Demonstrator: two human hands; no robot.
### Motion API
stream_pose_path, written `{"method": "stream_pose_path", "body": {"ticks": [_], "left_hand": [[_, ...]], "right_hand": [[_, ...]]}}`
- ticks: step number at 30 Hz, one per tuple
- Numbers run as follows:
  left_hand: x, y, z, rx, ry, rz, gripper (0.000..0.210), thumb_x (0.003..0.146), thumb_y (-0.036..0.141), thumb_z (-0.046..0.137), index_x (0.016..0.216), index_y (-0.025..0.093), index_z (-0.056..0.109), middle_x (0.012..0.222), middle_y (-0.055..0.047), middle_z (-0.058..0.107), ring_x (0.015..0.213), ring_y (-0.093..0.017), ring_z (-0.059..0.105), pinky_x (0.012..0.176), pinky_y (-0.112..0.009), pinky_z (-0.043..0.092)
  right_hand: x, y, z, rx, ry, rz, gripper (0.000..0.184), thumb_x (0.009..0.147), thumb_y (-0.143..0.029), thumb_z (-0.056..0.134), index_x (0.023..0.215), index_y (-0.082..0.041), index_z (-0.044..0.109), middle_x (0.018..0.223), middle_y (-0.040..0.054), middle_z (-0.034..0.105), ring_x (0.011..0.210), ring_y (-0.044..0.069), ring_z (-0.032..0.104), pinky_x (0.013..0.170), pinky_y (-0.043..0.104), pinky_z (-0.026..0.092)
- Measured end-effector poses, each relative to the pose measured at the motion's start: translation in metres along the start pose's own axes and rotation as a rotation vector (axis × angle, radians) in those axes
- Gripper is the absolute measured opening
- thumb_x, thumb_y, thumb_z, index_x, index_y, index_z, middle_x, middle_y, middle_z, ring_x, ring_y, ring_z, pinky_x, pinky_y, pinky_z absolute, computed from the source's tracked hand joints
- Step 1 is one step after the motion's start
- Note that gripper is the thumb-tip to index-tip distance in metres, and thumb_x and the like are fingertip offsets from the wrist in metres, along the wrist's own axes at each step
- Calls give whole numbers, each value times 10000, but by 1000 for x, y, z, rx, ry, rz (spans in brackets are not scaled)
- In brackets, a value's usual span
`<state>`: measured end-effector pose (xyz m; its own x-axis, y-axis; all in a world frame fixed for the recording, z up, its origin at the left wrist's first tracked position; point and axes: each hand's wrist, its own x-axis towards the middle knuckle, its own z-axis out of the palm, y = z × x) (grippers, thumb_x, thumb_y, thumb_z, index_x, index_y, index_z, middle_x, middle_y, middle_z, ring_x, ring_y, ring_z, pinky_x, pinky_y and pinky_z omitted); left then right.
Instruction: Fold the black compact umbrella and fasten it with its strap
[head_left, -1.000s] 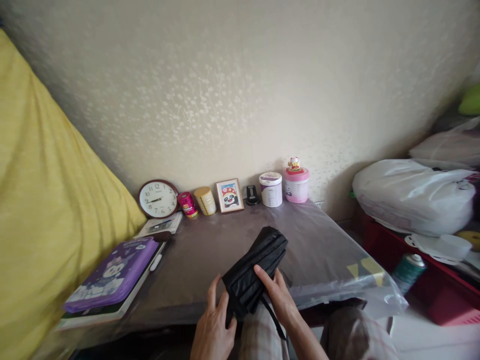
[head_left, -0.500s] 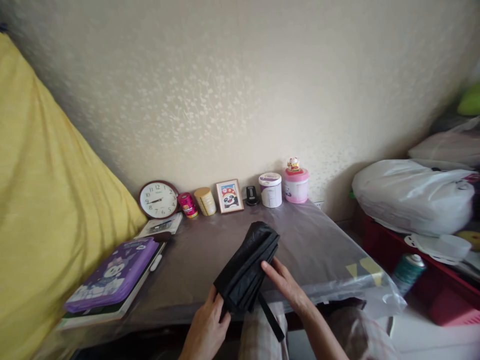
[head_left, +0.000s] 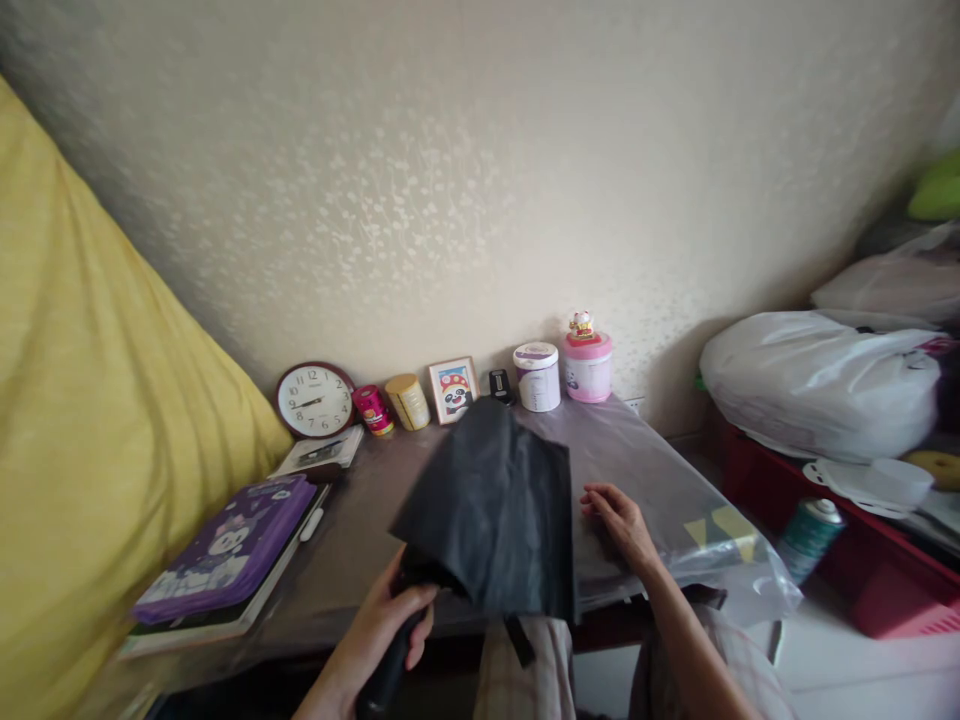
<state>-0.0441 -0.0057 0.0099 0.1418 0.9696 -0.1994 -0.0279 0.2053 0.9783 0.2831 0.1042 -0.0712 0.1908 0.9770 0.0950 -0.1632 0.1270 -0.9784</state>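
A beige wallpapered wall (head_left: 465, 180) fills the upper frame, its leafy sprigs shining left of centre and dimming toward the upper corners. Yellow cloth (head_left: 97, 420) drapes down the left edge. Across the lower middle, clear plastic sheeting (head_left: 769, 600) covers a greyish-brown tabletop (head_left: 637, 445); pale flooring (head_left: 832, 675) shows lower right.

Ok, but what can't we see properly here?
In the head view:
The inside of the black umbrella: mostly hidden by its folds.
Part of its handle: covered by the left hand.
Print on the white tub: too small.
What fills the big white bag: hidden by its plastic.
The yellow cloth: cut off by the left edge.
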Motion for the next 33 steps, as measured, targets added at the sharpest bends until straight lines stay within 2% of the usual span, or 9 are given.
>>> {"method": "stream_pose_path", "body": {"ticks": [3, 6, 9, 11, 15, 19, 24, 28, 33], "left_hand": [[-3, 3, 4, -325, -125, -136, 294, 668, 372, 678, 751, 175, 475, 489, 115, 385, 325, 7, 232, 297, -106, 213], [-5, 2, 15, -214, -160, -109, 277, 694, 365, 660, 787, 189, 467, 428, 120, 396, 299, -15, 264, 295, -121, 236], [-2, 1, 24, 63, -32, -17, 303, 729, 338, 632, 932, 190, 461, 371, 122, 433, 272, -58, 355, 303, -146, 292], [1, 1, 25, -11, -1, -12, 326, 714, 322, 647, 945, 188, 462, 375, 122, 442, 273, -55, 357, 304, -142, 276], [4, 0, 20, -362, -95, -109, 238, 728, 358, 621, 740, 186, 456, 378, 130, 348, 278, -12, 262, 306, -126, 194], [9, -3, 19, -444, -113, -116, 207, 739, 298, 626, 715, 181, 457, 400, 120, 337, 295, -13, 285, 310, -123, 210], [19, -9, 18, -609, -126, -112, 166, 797, 272, 527, 710, 148, 459, 522, 97, 337, 335, 24, 217, 298, -74, 193], [28, -19, 19, -652, -121, -120, 120, 814, 234, 478, 746, 138, 460, 605, 74, 376, 360, 34, 239, 303, -53, 195], [40, -43, 26, -534, -116, -216, 179, 763, 285, 549, 718, 149, 442, 540, 97, 350, 344, 30, 238, 316, -80, 191]], "right_hand": [[-1, 1, 0, -47, -10, -20, 419, 635, -528, 660, 847, -169, 616, 727, 35, 647, 598, 147, 580, 560, 265, 477], [-1, 4, 0, -108, -12, -46, 431, 638, -551, 639, 847, -175, 614, 722, 35, 645, 598, 149, 587, 564, 263, 484], [-1, 6, -1, -144, -21, -52, 439, 646, -564, 620, 855, -178, 612, 716, 33, 641, 593, 151, 586, 555, 258, 479], [-2, 8, -1, -175, -25, -57, 446, 659, -568, 605, 870, -175, 611, 721, 35, 639, 592, 149, 583, 545, 249, 468], [-2, 12, -2, -240, -27, -91, 455, 683, -579, 574, 881, -171, 616, 731, 41, 650, 604, 152, 582, 564, 247, 462], [-1, 14, -2, -231, -16, -101, 456, 681, -582, 575, 884, -175, 613, 732, 45, 652, 595, 160, 590, 560, 258, 470], [-2, 16, -3, -271, -24, -124, 397, 724, -526, 567, 899, -173, 615, 733, 45, 648, 597, 152, 584, 549, 243, 457], [-2, 16, -3, -251, -20, -116, 411, 713, -535, 576, 901, -172, 617, 733, 46, 645, 586, 155, 586, 549, 251, 461], [-3, 13, -2, -234, -27, -113, 420, 699, -548, 578, 888, -174, 613, 716, 35, 639, 574, 147, 581, 525, 241, 450]]}}
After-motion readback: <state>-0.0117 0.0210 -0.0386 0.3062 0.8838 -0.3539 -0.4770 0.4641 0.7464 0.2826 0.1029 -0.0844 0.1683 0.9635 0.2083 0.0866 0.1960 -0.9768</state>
